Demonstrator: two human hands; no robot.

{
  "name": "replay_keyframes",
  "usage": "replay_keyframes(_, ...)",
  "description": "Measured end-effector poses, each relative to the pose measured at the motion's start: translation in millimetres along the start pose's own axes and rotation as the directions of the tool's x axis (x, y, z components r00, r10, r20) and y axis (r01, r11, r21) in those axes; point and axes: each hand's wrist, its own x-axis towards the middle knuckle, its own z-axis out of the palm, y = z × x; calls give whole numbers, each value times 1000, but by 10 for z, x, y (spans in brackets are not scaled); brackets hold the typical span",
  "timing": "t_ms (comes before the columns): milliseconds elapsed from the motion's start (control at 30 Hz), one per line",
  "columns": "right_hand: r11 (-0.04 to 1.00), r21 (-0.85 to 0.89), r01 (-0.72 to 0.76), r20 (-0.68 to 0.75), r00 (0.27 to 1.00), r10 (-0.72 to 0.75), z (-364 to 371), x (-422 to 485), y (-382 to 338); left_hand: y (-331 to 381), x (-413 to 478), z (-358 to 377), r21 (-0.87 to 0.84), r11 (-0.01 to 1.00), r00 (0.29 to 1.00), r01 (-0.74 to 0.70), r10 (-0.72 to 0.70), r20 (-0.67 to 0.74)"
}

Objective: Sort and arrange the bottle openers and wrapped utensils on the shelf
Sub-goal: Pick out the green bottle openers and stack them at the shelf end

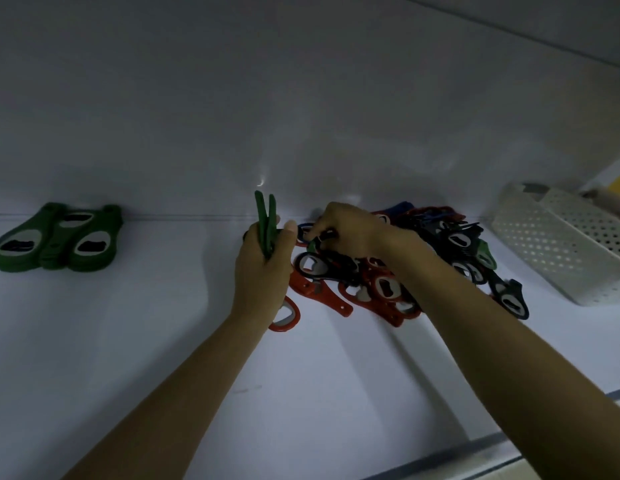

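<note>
**Left hand** [263,271]: fingers and thumb curled round two green openers [266,220] held on edge, long axes upright, narrow ends pointing up along the back wall [301,98].

**Right hand** [350,233]: fingers curled, tips pinching a dark opener [324,236] at the back-left edge of the mixed pile [398,285] of red, black and blue openers.

A green group [59,240] lies flat far left, near the wall. Bare shelf [163,341] separates group and pile. A white basket [557,247] stands right of the pile.
</note>
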Motion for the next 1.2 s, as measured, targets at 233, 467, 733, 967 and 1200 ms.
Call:
replay_keyframes(233, 970, -225, 94, -3, 995, -97, -94, 10, -133, 33, -10, -4, -129, 988, 996, 89, -86, 27)
replay_keyframes(467, 963, -255, 83, -121, 986, -117, -104, -37, -96, 54, -14, -15, -108, 990, 994, 96, -89, 64)
replay_keyframes(733, 943, 288, 167, -731, 674, 104, 65, -393, -293, 108, -7, -23, -169, 976, 989, 136, -123, 86)
replay_keyframes(967, 946, 61, 320, -745, 645, -170, 520, -742, -580, 177, 5, -80, -113, 988, 991, 109, -98, 96)
replay_keyframes(1200, 926, 195, -324, -621, 690, 372, 441, -1005, -14, 274, -64, -22, -352, 915, 970, 198, -131, 205)
